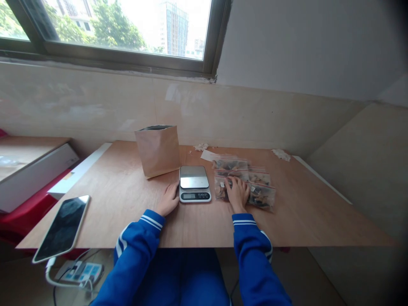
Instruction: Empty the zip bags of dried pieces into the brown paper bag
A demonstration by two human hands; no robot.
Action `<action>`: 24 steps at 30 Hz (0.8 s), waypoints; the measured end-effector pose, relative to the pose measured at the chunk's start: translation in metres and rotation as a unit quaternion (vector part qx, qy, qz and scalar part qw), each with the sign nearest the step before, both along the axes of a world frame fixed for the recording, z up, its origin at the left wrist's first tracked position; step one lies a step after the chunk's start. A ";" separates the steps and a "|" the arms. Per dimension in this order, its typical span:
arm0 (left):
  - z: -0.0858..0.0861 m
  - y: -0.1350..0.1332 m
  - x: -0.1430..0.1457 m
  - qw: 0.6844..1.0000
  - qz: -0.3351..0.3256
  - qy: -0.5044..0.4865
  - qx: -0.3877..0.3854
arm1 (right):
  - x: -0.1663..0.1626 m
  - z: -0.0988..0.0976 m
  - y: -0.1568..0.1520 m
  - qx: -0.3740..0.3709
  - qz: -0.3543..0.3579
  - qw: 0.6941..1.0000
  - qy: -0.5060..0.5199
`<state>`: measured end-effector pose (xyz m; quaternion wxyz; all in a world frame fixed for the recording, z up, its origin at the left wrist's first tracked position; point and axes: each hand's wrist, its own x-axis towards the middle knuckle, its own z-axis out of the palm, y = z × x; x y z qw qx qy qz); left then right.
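Note:
A small digital kitchen scale point(194, 180) with a steel plate sits mid-table, its display facing me. My left hand point(168, 199) rests on the table against the scale's left side, fingers stretched out. Over to the right, my right hand point(237, 193) lies with spread fingers on top of a clear zip bag point(219, 191) of brown dried pieces. Several similar bags surround it, among them one at the front right point(262, 196) and one at the back point(231, 164). Behind and left of the scale stands an open brown paper pouch point(159, 149); its contents are hidden.
A tablet point(63, 228) on a charging cable overhangs the table's front left edge. Below it lies a power strip point(79, 272). A white paper slip point(208, 155) and crumpled tissue point(201, 147) lie near the wall, with another tissue point(281, 154) at the back right.

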<state>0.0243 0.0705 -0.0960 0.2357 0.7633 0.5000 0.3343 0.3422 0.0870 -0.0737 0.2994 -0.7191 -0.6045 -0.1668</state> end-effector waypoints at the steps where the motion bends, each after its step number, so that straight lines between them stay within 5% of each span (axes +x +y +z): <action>1: 0.000 -0.001 -0.002 1.000 -0.014 0.000 -0.009 | 0.001 0.001 0.000 -0.007 0.002 1.000 0.001; 5: 0.002 -0.006 -0.006 0.999 -0.047 0.009 -0.006 | 0.003 0.016 0.001 -0.017 0.030 0.999 0.005; 9: 0.006 -0.008 -0.005 0.999 -0.053 0.000 -0.009 | -0.013 0.059 -0.007 0.028 0.062 0.997 0.037; 16: 0.016 -0.019 -0.003 0.993 -0.010 -0.112 0.016 | -0.104 0.133 -0.030 -0.055 0.227 0.946 0.225; 24: 0.040 -0.054 -0.002 0.941 0.132 -0.300 0.079 | -0.204 0.130 -0.039 -0.160 0.375 0.851 0.331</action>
